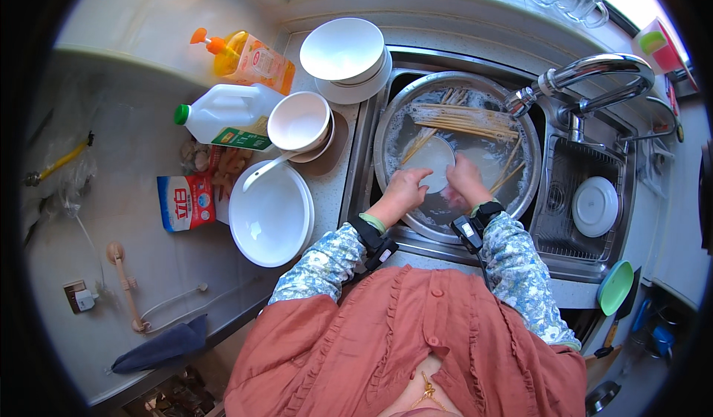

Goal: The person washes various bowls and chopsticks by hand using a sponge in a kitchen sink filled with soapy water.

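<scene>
A large round metal basin (pixel 388 180) of soapy water sits in the left sink bowl. Both hands are at a white dish (pixel 433 158) partly in this water. My left hand (pixel 404 190) grips its near-left rim between thumb and fingers. On the right edge of the same dish lies my right hand (pixel 465 176), its lower fingers blurred by the water. Several wooden chopsticks (pixel 468 129) float in foam beyond the dish, and a few more lean at the basin's right side.
White bowls (pixel 342 49) are stacked left of the sink, near a smaller bowl (pixel 299 122) and large white bowls (pixel 270 216). A chrome faucet (pixel 599 69) reaches over the basin. The right sink holds a white plate (pixel 595 206) in a wire rack. A soap pump bottle (pixel 250 60) stands at left.
</scene>
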Available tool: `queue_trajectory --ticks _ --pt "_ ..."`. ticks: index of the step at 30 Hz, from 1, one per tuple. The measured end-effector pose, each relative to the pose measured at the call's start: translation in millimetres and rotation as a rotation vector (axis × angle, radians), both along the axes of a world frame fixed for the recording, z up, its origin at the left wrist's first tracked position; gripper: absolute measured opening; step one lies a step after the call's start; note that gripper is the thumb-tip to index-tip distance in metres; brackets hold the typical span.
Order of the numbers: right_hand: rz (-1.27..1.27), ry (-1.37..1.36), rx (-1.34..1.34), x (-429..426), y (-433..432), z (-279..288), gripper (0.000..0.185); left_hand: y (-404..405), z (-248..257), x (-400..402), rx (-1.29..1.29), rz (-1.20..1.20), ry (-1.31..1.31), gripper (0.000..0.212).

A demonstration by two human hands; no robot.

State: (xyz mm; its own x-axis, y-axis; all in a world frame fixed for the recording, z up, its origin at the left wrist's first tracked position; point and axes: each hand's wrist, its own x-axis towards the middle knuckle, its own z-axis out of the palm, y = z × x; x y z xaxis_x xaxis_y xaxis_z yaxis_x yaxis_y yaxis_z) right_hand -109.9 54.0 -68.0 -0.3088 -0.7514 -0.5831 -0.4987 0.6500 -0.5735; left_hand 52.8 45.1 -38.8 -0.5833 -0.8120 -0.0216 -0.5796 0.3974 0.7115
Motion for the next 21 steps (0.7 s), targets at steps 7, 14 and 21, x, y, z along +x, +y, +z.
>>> queue_trajectory --ticks 7,14,21 --pt "0.383 0.441 -0.348 -15 -7 48 0.025 1 3 4 0.180 0.138 0.036 0.028" --pt "0.434 0.477 -0.246 -17 -1 35 0.023 2 -2 2 0.152 0.214 0.015 0.032" --pt "-0.220 -0.599 0.216 -14 16 -20 0.026 -7 -5 12 -0.040 0.306 -0.022 0.046"
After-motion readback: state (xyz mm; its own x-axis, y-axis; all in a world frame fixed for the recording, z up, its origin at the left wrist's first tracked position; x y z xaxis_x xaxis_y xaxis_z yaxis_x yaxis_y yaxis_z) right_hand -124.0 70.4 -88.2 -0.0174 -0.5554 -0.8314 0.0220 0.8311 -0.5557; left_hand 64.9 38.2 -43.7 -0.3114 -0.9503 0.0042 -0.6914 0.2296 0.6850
